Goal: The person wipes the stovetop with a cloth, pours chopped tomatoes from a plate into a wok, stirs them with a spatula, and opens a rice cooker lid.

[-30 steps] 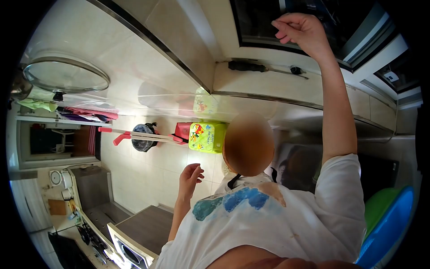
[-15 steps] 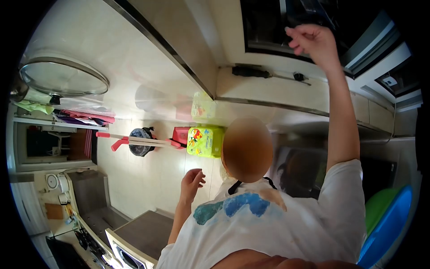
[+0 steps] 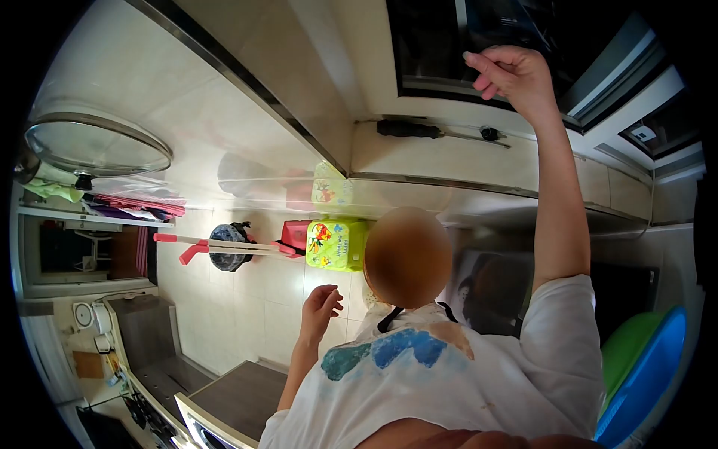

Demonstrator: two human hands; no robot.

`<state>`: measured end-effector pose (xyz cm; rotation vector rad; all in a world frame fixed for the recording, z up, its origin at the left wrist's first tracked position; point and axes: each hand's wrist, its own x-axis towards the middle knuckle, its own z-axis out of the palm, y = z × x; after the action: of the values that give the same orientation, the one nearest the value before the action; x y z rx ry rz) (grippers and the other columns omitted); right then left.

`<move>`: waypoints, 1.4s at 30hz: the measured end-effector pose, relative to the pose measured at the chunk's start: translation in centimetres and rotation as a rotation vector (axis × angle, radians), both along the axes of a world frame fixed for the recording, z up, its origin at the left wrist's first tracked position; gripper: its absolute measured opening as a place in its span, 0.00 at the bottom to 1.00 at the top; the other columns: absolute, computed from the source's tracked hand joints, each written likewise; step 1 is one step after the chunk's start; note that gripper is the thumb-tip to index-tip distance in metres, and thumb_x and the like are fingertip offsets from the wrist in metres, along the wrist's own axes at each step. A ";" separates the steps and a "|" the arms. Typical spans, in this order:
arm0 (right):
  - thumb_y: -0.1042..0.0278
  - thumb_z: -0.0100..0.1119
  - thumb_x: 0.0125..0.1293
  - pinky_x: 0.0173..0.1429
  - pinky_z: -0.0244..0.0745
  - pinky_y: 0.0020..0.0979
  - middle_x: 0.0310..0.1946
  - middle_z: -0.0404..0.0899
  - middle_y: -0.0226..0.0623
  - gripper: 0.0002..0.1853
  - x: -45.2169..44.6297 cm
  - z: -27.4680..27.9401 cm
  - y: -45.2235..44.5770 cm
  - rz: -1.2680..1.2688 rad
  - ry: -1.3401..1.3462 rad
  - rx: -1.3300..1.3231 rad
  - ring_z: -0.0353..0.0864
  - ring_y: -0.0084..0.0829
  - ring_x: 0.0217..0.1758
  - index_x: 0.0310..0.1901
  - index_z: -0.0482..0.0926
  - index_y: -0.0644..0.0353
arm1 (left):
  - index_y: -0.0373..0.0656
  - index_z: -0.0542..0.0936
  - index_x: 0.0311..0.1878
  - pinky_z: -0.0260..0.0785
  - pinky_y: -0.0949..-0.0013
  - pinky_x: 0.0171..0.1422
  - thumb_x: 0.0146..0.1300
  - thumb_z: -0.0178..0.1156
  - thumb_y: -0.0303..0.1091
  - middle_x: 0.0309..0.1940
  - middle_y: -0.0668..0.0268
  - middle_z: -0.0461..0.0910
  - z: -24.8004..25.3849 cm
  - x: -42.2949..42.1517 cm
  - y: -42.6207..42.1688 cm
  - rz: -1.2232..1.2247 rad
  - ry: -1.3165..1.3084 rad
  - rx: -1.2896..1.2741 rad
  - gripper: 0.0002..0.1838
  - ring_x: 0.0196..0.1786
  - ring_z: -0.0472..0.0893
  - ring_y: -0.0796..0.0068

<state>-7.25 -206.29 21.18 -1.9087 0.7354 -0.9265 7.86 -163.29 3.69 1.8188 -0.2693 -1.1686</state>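
Note:
My right hand [image 3: 516, 78] is raised at the upper right, in front of the dark window [image 3: 430, 56]. Its fingers are curled in with the thumb close to them; whatever they hold, if anything, is hidden. Below it on the ledge [image 3: 419, 153] lies a thin tool with a black handle [image 3: 407, 129] and a metal shaft. My left hand [image 3: 320, 310] hangs over the floor with fingers loosely bent and nothing visible in it. A blurred round brown shape [image 3: 408, 258] shows below my white shirt [image 3: 479, 389].
A yellow-green printed bin [image 3: 336, 245] stands by the wall beside a red dustpan [image 3: 295, 233] and long pink-ended handles. A black-bagged bin [image 3: 228, 251] is beyond. A glass lid [image 3: 101, 146] is at upper left, and a blue basin [image 3: 654, 382] at lower right.
The whole view has shifted slightly down and left. My right hand stays by the window with its fingers curled; my left hand has hardly moved.

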 end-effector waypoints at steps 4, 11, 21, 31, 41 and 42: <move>0.58 0.62 0.57 0.23 0.71 0.18 0.17 0.76 0.34 0.15 0.0 0.5 0.3 -0.010 0.016 0.004 0.75 0.20 0.18 0.28 0.80 0.65 | 0.38 0.72 0.47 0.67 0.80 0.31 0.62 0.54 0.35 0.32 0.67 0.77 -0.1 0.0 -0.1 0.004 0.008 0.005 0.13 0.30 0.76 0.82; 0.56 0.60 0.59 0.23 0.70 0.17 0.17 0.76 0.34 0.17 0.0 0.5 0.4 -0.029 0.048 0.007 0.75 0.19 0.17 0.28 0.80 0.66 | 0.39 0.72 0.47 0.67 0.80 0.31 0.62 0.54 0.35 0.32 0.66 0.77 -0.3 -0.2 0.1 -0.001 0.012 0.007 0.13 0.30 0.76 0.82; 0.57 0.60 0.59 0.23 0.68 0.16 0.18 0.77 0.33 0.16 0.0 -0.5 -0.4 -0.039 0.026 -0.007 0.74 0.17 0.17 0.31 0.81 0.65 | 0.38 0.72 0.46 0.68 0.78 0.30 0.62 0.54 0.35 0.31 0.66 0.77 -0.1 -0.6 1.6 -0.006 -0.044 0.044 0.13 0.29 0.76 0.81; 0.57 0.55 0.62 0.30 0.68 0.16 0.27 0.80 0.33 0.16 -1.6 -2.6 -3.1 -0.142 0.111 -0.095 0.75 0.17 0.26 0.41 0.79 0.63 | 0.39 0.73 0.45 0.68 0.77 0.30 0.60 0.56 0.39 0.30 0.68 0.77 -2.3 -0.1 11.8 0.108 0.023 0.025 0.15 0.29 0.76 0.82; 0.69 0.58 0.57 0.33 0.71 0.22 0.29 0.79 0.34 0.15 14.4 -11.2 37.7 0.439 0.718 -0.092 0.76 0.22 0.28 0.46 0.75 0.63 | 0.40 0.74 0.42 0.68 0.76 0.29 0.59 0.56 0.40 0.27 0.68 0.76 -5.8 10.8 32.6 0.443 0.026 -0.085 0.14 0.27 0.76 0.81; 0.70 0.58 0.56 0.33 0.72 0.23 0.29 0.79 0.34 0.16 16.5 -12.9 41.2 0.646 0.893 -0.050 0.76 0.23 0.28 0.46 0.75 0.63 | 0.40 0.74 0.42 0.68 0.76 0.29 0.59 0.56 0.40 0.27 0.68 0.76 -5.5 12.1 34.8 0.509 -0.003 -0.098 0.14 0.27 0.76 0.81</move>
<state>9.21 -165.07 8.26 -2.3720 0.4981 0.3493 19.93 -128.47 -1.83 1.6691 0.1311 -0.7791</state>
